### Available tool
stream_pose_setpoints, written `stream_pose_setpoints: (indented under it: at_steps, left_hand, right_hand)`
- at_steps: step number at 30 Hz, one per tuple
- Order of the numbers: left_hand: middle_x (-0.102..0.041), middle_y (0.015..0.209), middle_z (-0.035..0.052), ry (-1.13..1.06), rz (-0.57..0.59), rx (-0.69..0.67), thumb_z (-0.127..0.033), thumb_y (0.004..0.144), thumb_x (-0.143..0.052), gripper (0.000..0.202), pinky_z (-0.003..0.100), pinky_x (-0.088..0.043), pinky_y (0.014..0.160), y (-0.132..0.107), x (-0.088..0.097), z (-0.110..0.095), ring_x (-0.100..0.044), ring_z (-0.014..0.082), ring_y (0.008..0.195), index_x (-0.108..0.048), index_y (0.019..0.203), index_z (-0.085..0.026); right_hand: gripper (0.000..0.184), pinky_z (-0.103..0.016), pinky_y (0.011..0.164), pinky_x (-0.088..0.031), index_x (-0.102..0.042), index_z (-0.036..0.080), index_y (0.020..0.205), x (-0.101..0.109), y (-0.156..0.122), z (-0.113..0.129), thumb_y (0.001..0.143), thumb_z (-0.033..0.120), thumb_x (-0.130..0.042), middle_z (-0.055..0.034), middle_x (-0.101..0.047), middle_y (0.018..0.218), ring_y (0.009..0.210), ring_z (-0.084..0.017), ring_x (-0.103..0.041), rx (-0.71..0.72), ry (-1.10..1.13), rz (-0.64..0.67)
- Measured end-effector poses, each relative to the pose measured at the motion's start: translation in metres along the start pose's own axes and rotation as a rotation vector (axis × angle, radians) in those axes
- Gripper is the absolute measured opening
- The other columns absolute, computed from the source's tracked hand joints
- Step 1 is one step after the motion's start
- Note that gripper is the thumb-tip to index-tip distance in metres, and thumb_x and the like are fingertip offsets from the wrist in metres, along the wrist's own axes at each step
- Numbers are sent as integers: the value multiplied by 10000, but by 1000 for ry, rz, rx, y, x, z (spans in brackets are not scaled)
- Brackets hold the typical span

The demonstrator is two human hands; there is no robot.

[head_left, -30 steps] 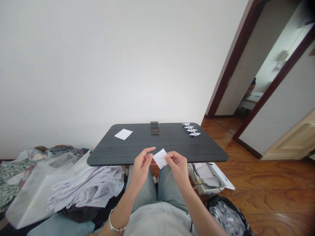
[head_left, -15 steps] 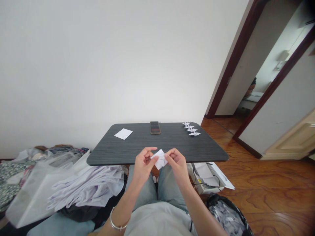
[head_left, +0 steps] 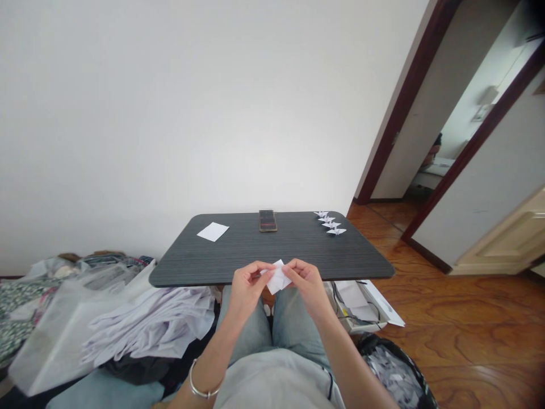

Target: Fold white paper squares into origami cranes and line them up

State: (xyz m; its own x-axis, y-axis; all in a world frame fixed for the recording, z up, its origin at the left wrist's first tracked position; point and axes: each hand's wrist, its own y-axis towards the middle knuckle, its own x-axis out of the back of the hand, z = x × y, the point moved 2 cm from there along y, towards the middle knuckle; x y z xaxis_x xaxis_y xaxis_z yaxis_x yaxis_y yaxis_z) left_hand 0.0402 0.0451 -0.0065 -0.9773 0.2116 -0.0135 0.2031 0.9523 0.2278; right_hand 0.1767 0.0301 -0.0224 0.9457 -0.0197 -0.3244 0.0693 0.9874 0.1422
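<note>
Between my two hands is a small piece of folded white paper [head_left: 278, 280], held just over the near edge of the dark table [head_left: 238, 255]. My left hand [head_left: 248, 288] pinches its left side with thumb and forefinger. On the opposite side, the thumb and fingers of my right hand [head_left: 305, 284] are closed on the paper. Part of it is hidden behind the fingertips. Several folded paper cranes [head_left: 331, 225] stand in a row at the table's far right. A flat white sheet of paper [head_left: 213, 232] lies at the far left.
A phone [head_left: 268, 221] rests at the table's back middle, close to the white wall. Piled clothes [head_left: 149, 324] fill the floor on the left. Below the table's right side are a box with cables [head_left: 357, 307] and a black bag of paper scraps [head_left: 394, 369].
My left forefinger, lifted off before, has come down onto the paper's upper edge. My right fingers have shifted slightly inward, and both hands are closer together.
</note>
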Motion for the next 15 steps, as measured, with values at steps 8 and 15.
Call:
stream_pose_setpoints:
  at_steps: [8, 15]
  left_hand:
    - [-693, 722, 45, 162, -16, -76, -215, 708, -634, 118, 215, -446, 579, 0, 2, -3, -605, 152, 652, -722, 742, -144]
    - [-707, 720, 48, 75, -10, -17, -236, 692, -653, 133, 220, -455, 586, 1, 3, -1, -611, 149, 630, -716, 755, -137]
  right_hand:
    - [350, -179, 401, -319, -520, 167, 522, 6, 5, -1, 683, 440, -667, 51, -459, 465, 436, -75, -389, -24, -64, 20]
    - [192, -172, 418, -386, -625, 187, 803, 8, 0, 2, 712, 351, -663, 21, -588, 623, 513, -92, -484, 115, -36, 21]
